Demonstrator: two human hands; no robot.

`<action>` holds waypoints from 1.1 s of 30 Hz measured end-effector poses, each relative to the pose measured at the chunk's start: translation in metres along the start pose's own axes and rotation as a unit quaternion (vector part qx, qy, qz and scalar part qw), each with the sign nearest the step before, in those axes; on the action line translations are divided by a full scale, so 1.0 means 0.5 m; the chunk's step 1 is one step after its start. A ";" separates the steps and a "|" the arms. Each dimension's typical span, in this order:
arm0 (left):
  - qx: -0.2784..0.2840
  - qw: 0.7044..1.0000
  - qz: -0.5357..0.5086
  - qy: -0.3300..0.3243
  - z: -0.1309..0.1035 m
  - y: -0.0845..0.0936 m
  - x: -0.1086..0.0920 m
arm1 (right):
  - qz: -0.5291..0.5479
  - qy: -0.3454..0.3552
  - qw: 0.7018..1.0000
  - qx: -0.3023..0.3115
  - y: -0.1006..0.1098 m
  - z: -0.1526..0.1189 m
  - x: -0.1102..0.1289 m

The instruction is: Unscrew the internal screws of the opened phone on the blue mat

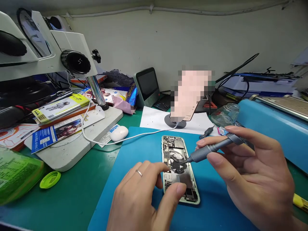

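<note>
An opened phone (pixel 178 179) with bare inner parts and a pale green frame lies on the blue mat (pixel 134 150). My right hand (pixel 252 163) grips a grey screwdriver (pixel 209 151), whose tip points down to the left over the middle of the phone. Whether the tip touches any part is too small to tell. My left hand (pixel 141 192), with a ring on one finger, is at the phone's lower left. Its index fingertip is at the left edge and its thumb hovers over the lower half, apart from the index finger.
Behind the mat, a phone on a stand (pixel 187 96) is partly pixelated, with a white cable (pixel 134 138) running left. A small black tool (pixel 207 132) and a glass jar (pixel 227 114) sit back right. At left are a microscope base (pixel 69 157) and a green bag (pixel 19 176).
</note>
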State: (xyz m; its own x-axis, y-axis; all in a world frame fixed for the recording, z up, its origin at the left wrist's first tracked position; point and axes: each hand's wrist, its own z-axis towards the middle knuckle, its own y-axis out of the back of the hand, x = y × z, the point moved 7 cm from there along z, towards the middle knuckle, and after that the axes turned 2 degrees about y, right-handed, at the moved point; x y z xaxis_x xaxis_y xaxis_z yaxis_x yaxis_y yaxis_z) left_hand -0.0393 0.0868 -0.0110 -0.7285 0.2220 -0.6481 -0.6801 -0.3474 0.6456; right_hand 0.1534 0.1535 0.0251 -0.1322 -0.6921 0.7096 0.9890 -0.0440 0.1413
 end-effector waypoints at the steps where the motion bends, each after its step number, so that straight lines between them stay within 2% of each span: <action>1: 0.003 1.000 0.005 0.001 0.000 -0.007 0.003 | 0.005 -0.003 1.000 -0.002 0.000 -0.001 0.000; 7: -0.002 0.999 -0.012 -0.031 -0.004 -0.034 0.013 | 0.025 -0.031 0.999 -0.001 0.004 -0.004 -0.003; 14: -0.031 0.998 -0.014 -0.045 -0.007 -0.026 0.007 | 0.057 -0.067 0.996 0.007 -0.007 -0.005 -0.011; 21: -0.016 0.998 -0.019 -0.049 -0.006 -0.025 0.005 | 0.077 -0.084 0.993 0.007 -0.012 -0.014 -0.007; 33: -0.030 0.997 -0.051 -0.047 -0.010 -0.024 -0.002 | 0.086 -0.103 0.991 0.011 -0.017 -0.015 -0.010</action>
State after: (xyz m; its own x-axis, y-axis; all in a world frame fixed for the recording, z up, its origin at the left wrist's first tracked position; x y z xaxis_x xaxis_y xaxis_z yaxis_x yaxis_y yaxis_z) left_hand -0.0301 0.0861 -0.0201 -0.6629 0.3421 -0.6660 -0.7465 -0.3714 0.5521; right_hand 0.1461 0.1520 0.0150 0.0257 -0.5268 0.8496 0.9967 0.0795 0.0192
